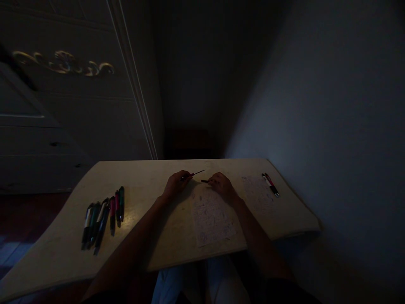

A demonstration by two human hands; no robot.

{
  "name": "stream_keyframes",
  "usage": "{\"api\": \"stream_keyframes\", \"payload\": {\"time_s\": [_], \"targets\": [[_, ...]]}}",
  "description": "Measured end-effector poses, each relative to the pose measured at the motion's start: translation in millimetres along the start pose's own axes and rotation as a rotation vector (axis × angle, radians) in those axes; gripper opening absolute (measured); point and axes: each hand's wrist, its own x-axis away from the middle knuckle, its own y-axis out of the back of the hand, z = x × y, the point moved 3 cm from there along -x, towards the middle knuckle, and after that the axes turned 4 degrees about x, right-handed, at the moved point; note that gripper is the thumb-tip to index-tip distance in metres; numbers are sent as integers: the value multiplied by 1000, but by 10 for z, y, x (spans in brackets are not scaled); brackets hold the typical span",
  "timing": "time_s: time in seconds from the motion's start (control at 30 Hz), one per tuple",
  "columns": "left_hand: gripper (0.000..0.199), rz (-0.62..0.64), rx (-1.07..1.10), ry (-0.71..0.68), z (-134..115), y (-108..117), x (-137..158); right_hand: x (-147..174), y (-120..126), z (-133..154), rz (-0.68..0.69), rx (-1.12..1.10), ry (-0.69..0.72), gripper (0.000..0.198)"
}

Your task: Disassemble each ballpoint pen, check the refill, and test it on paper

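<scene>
Above the far half of the table (152, 185), my left hand (176, 184) is closed on a pen part with a thin pen refill (199, 172) sticking out to the right. My right hand (222, 185) pinches a short dark pen piece (205, 181), whose end points left toward the other hand. A small gap separates the two parts. Below my right hand lies a sheet of paper (211, 219) covered in scribbles. Dim light hides the finer details of both pen parts.
Several pens (100, 219) lie side by side on the table's left. Two pens (271, 185) rest at the right, beside another scribbled paper (253, 190). A wall (332, 126) borders the right side; a cabinet (95, 122) with ornate trim stands at the left.
</scene>
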Motion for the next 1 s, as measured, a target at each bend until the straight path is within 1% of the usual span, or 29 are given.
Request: {"api": "stream_keyframes", "payload": {"time_s": [0.07, 0.1, 0.17, 0.2, 0.33, 0.47, 0.63, 0.83, 1.0], "targets": [[27, -13, -38, -13, 28, 33, -11, -20, 101, -78, -131, -49, -110, 26], [27, -12, -49, -26, 36, 46, -16, -21, 131, -121, -173, -82, -179, 27], [26, 9, -62, -60, 39, 60, -26, -13, 148, -180, -208, -138, -281, 29], [26, 23, -70, -76, 38, 61, -30, -8, 139, -189, -207, -146, -293, 29], [26, 72, -110, -97, 64, 39, -41, 5, 74, -143, -189, -58, -192, 25], [24, 58, -105, -90, 132, 28, -43, 9, 52, -136, -164, 0, -138, 21], [24, 44, -93, -91, 146, 37, -30, 9, 77, -185, -171, 22, -126, 19], [25, 86, -48, -86, 99, 41, -34, 15, 43, -192, -137, 41, -105, 18], [24, 80, -47, -88, 78, 42, -35, 22, 37, -176, -125, 33, -104, 18]]}}
